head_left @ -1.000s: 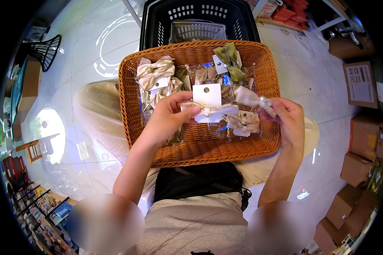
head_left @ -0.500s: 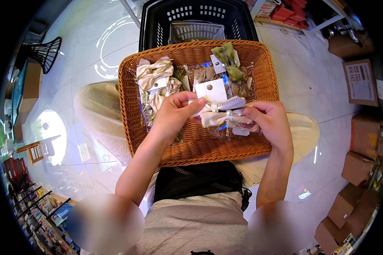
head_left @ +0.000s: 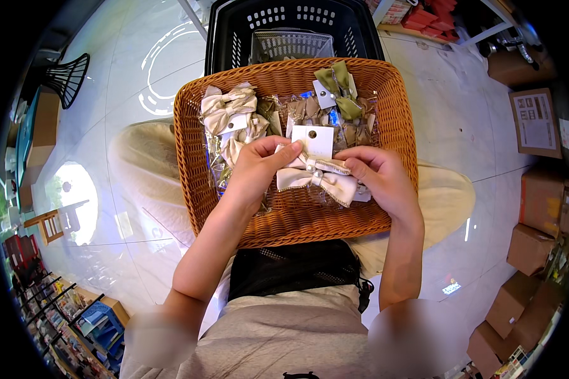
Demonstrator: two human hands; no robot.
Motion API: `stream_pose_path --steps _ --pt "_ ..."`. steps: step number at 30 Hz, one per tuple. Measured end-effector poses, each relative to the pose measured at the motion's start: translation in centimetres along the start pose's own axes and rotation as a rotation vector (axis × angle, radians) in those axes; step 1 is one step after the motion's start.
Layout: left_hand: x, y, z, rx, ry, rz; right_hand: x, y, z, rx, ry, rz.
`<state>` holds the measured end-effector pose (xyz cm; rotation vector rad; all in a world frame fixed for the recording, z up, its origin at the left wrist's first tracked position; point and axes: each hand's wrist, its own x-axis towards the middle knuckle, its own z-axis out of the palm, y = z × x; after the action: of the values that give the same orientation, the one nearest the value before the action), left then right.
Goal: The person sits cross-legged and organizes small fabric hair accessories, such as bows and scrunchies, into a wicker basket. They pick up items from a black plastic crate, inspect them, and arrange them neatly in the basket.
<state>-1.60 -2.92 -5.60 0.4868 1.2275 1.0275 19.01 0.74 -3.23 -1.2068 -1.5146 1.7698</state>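
Over a brown wicker basket (head_left: pixel 259 237) on my lap, a cream hair bow (head_left: pixel 335 187) with pearl beads and a sparkly edge hangs from a white card. My left hand (head_left: pixel 262 165) pinches the card (head_left: pixel 313 140) and the bow's left side between thumb and fingers. On the other side, my right hand (head_left: pixel 376 174) has thumb and fingertips closed on the bow's upper right loop. Inside the basket lie cream bows (head_left: pixel 229 108) at the left and an olive-green bow (head_left: pixel 339 88) at the far right, with brownish bows in clear wrappers beneath.
Beyond the wicker basket stands a black plastic basket (head_left: pixel 291 16) with a smaller grey mesh basket (head_left: pixel 294 45) inside. Cardboard boxes (head_left: pixel 537 196) line the right side. At the lower left is a shelf rack (head_left: pixel 63 316) of small goods.
The cream bow has shifted slightly left and its loops now spread wider toward me. My right hand has moved left, closer to my left hand.
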Motion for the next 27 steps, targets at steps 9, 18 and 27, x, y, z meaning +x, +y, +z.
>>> stream_pose_path --steps 9,18,27 --pt "-0.2 0.0 -0.2 -0.105 -0.052 -0.011 -0.2 0.7 -0.3 -0.034 -0.188 0.049" --pt "-1.6 0.2 1.7 -0.018 -0.082 0.144 -0.4 1.7 0.9 0.18 0.159 0.08" --pt "-1.3 0.4 2.3 0.061 -0.114 0.289 -0.8 2.1 1.3 0.182 0.092 0.006"
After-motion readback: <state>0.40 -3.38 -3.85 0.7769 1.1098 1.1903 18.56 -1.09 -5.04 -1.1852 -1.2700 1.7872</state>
